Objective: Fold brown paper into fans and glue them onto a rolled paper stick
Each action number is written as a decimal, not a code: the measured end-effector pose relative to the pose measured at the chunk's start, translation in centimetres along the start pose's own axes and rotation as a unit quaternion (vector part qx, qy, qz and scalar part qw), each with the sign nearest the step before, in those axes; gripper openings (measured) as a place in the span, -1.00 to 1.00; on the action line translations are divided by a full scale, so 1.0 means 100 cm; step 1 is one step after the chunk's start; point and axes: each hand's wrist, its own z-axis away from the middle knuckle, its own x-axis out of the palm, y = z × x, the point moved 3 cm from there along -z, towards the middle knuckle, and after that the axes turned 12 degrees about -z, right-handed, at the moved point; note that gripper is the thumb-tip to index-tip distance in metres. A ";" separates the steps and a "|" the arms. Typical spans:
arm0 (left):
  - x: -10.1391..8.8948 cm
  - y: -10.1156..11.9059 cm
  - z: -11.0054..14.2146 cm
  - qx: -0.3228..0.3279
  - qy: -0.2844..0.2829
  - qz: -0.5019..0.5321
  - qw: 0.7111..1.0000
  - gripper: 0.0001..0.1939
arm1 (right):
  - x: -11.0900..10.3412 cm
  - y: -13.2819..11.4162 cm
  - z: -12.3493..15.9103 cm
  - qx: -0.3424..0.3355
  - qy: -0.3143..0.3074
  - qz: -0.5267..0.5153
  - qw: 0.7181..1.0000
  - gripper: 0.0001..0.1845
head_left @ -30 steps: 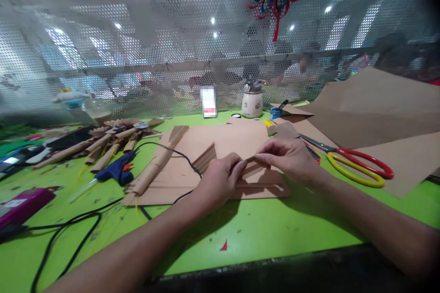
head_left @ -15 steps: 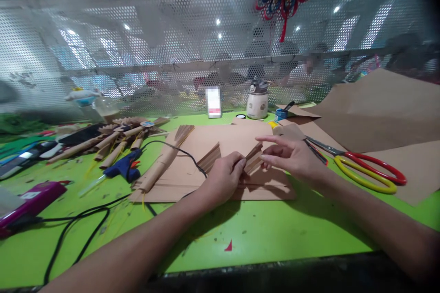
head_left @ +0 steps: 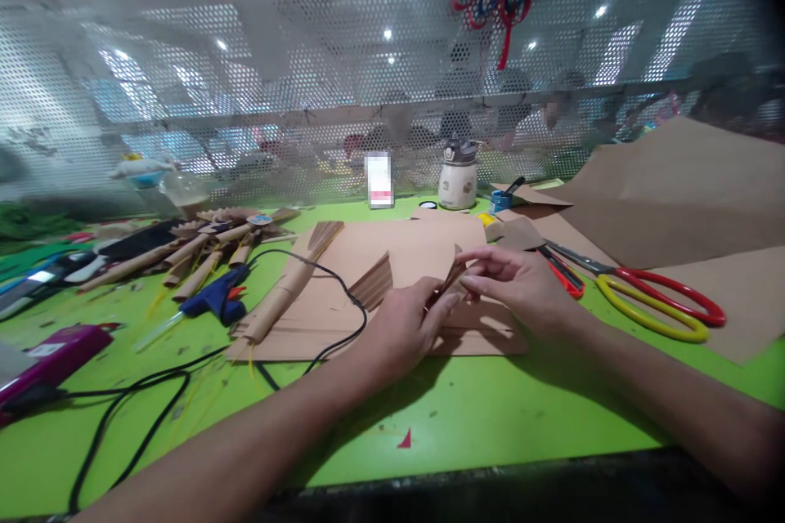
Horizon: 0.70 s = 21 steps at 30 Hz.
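Between my two hands is a small piece of pleated brown paper (head_left: 452, 278), its folds bunched close together. My left hand (head_left: 412, 319) pinches its lower left side between thumb and fingers. With closed fingertips, my right hand (head_left: 509, 282) grips its upper right edge. Underneath lies a stack of brown paper sheets (head_left: 423, 239). Another pleated brown paper piece (head_left: 374, 282) rests on the stack, left of my left hand. A rolled brown paper tube (head_left: 285, 294) with a fanned end lies slanted on the stack's left side.
Scissors (head_left: 659, 302) with red and yellow handles and a red cutter (head_left: 564, 274) lie right. A blue glue gun (head_left: 217, 298) sits left, its black cord (head_left: 307, 257) crossing the stack. Paper rolls (head_left: 202, 253), a bottle (head_left: 458, 178) and a phone (head_left: 379, 180) stand or lie farther back.
My right fingers have closed onto the pleated paper, whose folds are now squeezed narrower. My left thumb has shifted right along it. The view has moved slightly.
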 end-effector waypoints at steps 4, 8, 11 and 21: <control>0.002 -0.002 0.000 -0.015 0.011 0.016 1.000 -0.72 | -0.001 0.005 -0.001 -0.019 -0.013 0.024 0.999 -0.69; 0.003 -0.006 -0.002 -0.040 0.004 0.093 0.995 -0.72 | -0.003 0.007 0.001 -0.066 -0.036 0.103 0.992 -0.68; 0.004 -0.009 -0.004 -0.065 -0.004 0.159 0.985 -0.73 | -0.002 0.006 0.004 -0.080 -0.056 0.125 0.987 -0.67; 0.001 -0.005 -0.007 -0.139 -0.052 0.372 0.916 -0.82 | 0.003 0.003 0.004 -0.082 -0.113 0.123 0.983 -0.80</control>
